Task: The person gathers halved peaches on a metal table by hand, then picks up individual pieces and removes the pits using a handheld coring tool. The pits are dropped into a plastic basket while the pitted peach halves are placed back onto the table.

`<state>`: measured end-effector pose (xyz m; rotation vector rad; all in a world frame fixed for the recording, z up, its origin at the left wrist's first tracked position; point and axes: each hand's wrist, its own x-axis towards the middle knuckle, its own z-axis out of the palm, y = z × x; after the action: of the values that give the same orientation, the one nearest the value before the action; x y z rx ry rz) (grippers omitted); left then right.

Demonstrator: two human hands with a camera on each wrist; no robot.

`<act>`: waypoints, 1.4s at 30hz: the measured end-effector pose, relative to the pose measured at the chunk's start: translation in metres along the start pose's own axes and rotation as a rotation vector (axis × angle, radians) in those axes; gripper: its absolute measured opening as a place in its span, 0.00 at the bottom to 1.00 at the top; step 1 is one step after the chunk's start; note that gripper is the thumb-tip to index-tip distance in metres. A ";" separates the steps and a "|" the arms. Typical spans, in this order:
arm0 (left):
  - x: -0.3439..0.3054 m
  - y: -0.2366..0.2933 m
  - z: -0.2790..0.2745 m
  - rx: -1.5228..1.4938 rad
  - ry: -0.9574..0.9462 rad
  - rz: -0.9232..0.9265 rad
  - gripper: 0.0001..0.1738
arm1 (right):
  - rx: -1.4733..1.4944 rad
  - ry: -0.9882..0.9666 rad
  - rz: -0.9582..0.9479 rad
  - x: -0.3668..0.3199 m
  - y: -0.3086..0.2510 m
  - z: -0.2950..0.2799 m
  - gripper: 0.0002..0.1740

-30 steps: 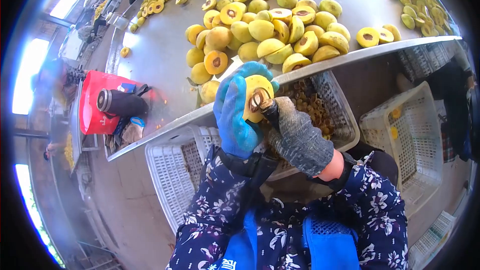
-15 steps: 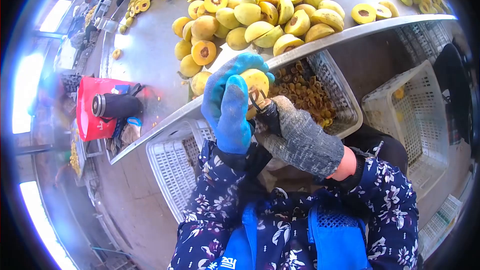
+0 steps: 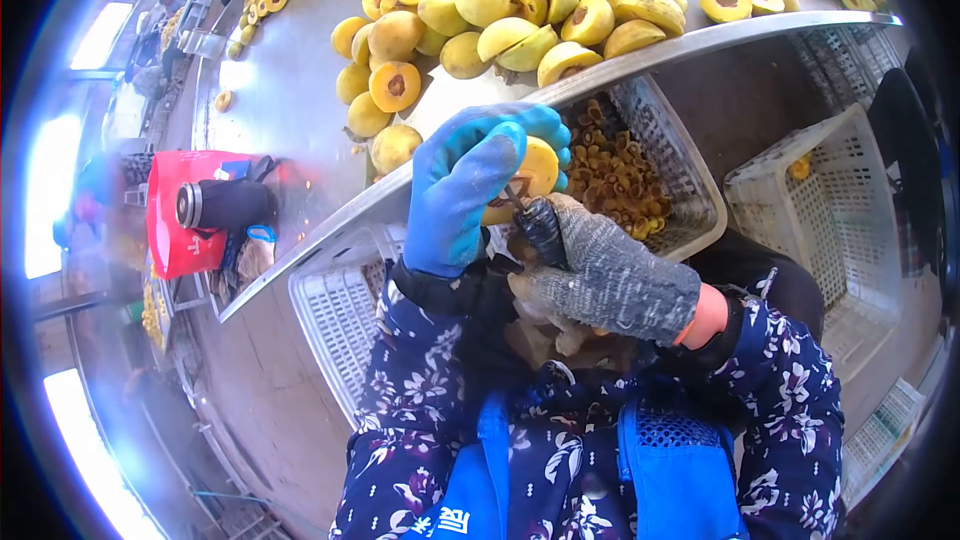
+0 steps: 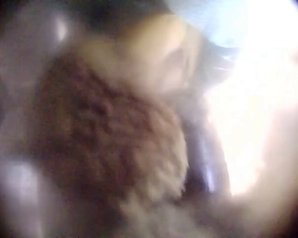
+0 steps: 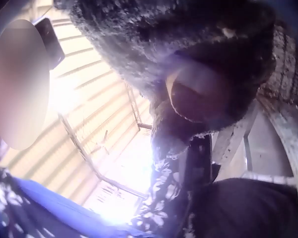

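Note:
In the head view the left hand (image 3: 465,185), in a blue glove, curls round a halved yellow fruit (image 3: 538,168) whose cut face is turned toward the other hand. The right hand (image 3: 625,275), in a grey knitted glove, grips a tool with a black-wrapped handle (image 3: 541,230); its metal end meets the fruit's brown centre. The left wrist view is blurred, with the grey glove (image 4: 114,134) close below the yellow fruit (image 4: 161,37). The right wrist view has the curled grey glove (image 5: 188,44) from beneath, the tool's working end out of sight.
Halved yellow fruits (image 3: 482,2) are heaped on the metal table (image 3: 300,90). Below its edge, a crate (image 3: 705,208) holds brown pieces, with another crate (image 3: 335,330) at left and one (image 3: 870,240) at right. A red bag (image 3: 172,225) and a black flask (image 3: 235,204) are at far left.
The blue-gloved fingers have shifted over the fruit, which is tilted differently and partly covered by them. The tool's ring-shaped end, visible earlier, is now mostly hidden. The head view has shifted slightly.

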<state>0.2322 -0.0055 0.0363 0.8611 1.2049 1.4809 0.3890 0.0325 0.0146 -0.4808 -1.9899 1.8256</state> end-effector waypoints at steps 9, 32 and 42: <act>0.002 -0.010 -0.003 0.043 -0.032 0.091 0.15 | 0.612 -0.244 0.586 0.000 -0.023 -0.012 0.29; 0.006 -0.003 -0.004 0.071 -0.109 -0.094 0.11 | 0.502 -0.290 0.621 0.002 -0.029 -0.021 0.19; 0.005 -0.003 -0.010 0.070 -0.248 -0.109 0.11 | 0.593 -0.335 0.637 -0.006 -0.023 -0.015 0.19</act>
<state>0.2226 -0.0035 0.0302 0.9793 1.1055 1.2116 0.4024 0.0401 0.0380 -0.6996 -1.4266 2.9157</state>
